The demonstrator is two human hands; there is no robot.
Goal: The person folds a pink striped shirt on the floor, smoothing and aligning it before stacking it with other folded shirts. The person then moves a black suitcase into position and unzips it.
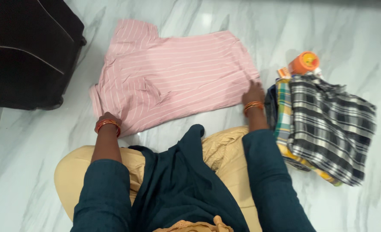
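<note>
While kneeling at frame bottom, person has both hands on near hem of pink striped shirt (173, 79): left hand (107, 119) pinching lower-left corner, right hand (254, 93) pressing lower-right corner, fingers flat. Shirt lies ahead, long axis left-right, centre frame. Count: 1 shirt, 1 checked clothes stack (324, 124) right, 1 orange-capped bottle (303, 63) beyond it, 1 black suitcase (25, 51) upper left.

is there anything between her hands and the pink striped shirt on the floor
Nothing visible. The left hand rests on the near left edge of the pink striped shirt, the right hand on its right edge. The folded plaid clothes lie apart, to the right.
</note>
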